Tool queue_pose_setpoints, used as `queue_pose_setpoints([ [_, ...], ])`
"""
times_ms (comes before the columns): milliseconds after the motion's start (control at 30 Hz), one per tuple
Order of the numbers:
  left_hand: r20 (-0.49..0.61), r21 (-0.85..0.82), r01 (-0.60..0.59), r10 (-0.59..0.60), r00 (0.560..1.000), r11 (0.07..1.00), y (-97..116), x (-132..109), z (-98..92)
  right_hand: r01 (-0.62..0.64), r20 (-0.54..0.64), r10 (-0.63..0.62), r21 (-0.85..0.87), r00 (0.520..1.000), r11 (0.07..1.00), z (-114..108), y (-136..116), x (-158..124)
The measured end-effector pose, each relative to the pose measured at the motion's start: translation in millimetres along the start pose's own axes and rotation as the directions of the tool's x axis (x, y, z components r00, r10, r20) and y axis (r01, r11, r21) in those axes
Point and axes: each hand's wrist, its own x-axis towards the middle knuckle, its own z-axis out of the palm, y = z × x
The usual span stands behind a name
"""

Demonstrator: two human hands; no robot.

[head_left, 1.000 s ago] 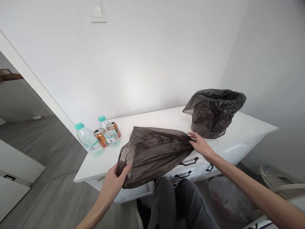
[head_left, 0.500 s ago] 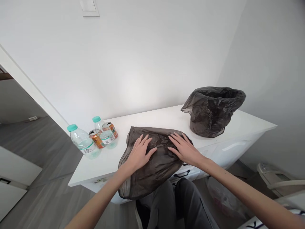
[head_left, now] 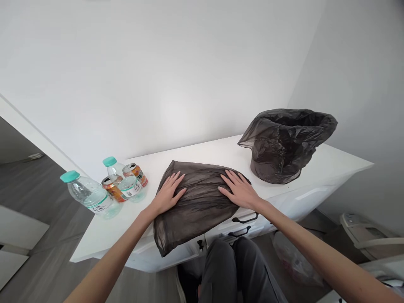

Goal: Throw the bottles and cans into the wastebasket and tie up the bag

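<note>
A thin black trash bag (head_left: 198, 206) lies spread on the white cabinet top, its lower part hanging over the front edge. My left hand (head_left: 167, 193) rests flat on its left side, fingers stretched out. On the bag's right side lies my right hand (head_left: 240, 191), palm down with the fingers apart. A second black bag (head_left: 277, 151) stands upright at the right, its wide mouth open at the top; it seems to line a container whose shape is hidden.
At the cabinet's left end stand two clear bottles with teal caps, the nearer bottle (head_left: 91, 195) and the farther bottle (head_left: 126, 181), beside an orange can (head_left: 113, 189) and another can (head_left: 138, 173). Black drawer handles (head_left: 245, 219) stick out below the white top (head_left: 202, 150).
My left hand has slid left across the bag, while the right stays near its right side. The bag lies flatter and smoother. The view has shifted slightly.
</note>
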Motion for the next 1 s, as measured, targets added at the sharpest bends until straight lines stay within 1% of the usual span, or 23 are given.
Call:
queue_pose_setpoints([
  [33, -0.025, -0.027, -0.037, 0.037, 0.999, 0.999, 4, -8, -6.7, 0.001, -0.004, -0.001, -0.002, 1.0, 1.0, 0, 0, 1],
  [100, -0.061, -0.075, -0.093, 0.089, 0.994, 0.993, 14, -33, -21.9, 0.004, -0.006, -0.004, -0.001, 1.0, 1.0, -1, -1, 2],
  [167, -0.016, -0.116, -0.129, 0.128, 0.992, 0.985, 27, -65, -37.7, 0.0, -0.003, 0.0, 0.01, 1.0, 1.0, -4, -3, 1],
  [267, 0.095, -0.107, -0.18, 0.19, 0.977, 0.978, 51, -114, -56.6, -0.007, -0.025, 0.009, 0.071, 1.0, 0.997, -14, -9, -5],
  [333, 0.142, -0.05, -0.225, 0.23, 0.963, 0.973, 66, -136, -63.0, 0.016, -0.068, -0.006, 0.142, 0.998, 0.99, -24, -13, -13],
  [400, 0.152, 0.011, -0.243, 0.239, 0.959, 0.97, 77, -146, -63.8, 0.081, -0.107, -0.059, 0.207, 0.993, 0.975, -33, -14, -24],
  [500, 0.105, 0.035, -0.205, 0.201, 0.974, 0.978, 79, -147, -57.1, 0.206, -0.093, -0.189, 0.235, 0.978, 0.95, -42, -9, -45],
  [567, 0.063, -0.018, -0.163, 0.164, 0.985, 0.986, 74, -143, -52.0, 0.26, -0.05, -0.255, 0.215, 0.966, 0.941, -43, -2, -59],
  [667, 0.019, -0.201, -0.047, 0.052, 0.998, 0.979, 64, -138, -52.6, 0.303, -0.019, -0.304, 0.165, 0.953, 0.939, -43, 12, -76],
  [733, 0.03, -0.345, 0.078, -0.072, 0.997, 0.935, 62, -132, -61.2, 0.325, -0.042, -0.323, 0.139, 0.946, 0.935, -42, 20, -81],
  [767, 0.037, -0.402, 0.144, -0.141, 0.989, 0.904, 62, -128, -67.7, 0.332, -0.062, -0.327, 0.133, 0.943, 0.934, -42, 24, -81],
  [833, 0.028, -0.46, 0.265, -0.285, 0.958, 0.847, 62, -114, -83.4, 0.332, -0.106, -0.319, 0.138, 0.942, 0.933, -42, 30, -76],
  [900, -0.024, -0.45, 0.365, -0.419, 0.908, 0.815, 62, -94, -99.8, 0.316, -0.137, -0.297, 0.153, 0.945, 0.936, -42, 32, -65],
  [1000, -0.089, -0.305, 0.526, -0.573, 0.815, 0.794, 64, -60, -118.8, 0.237, -0.148, -0.214, 0.164, 0.966, 0.958, -40, 32, -41],
])
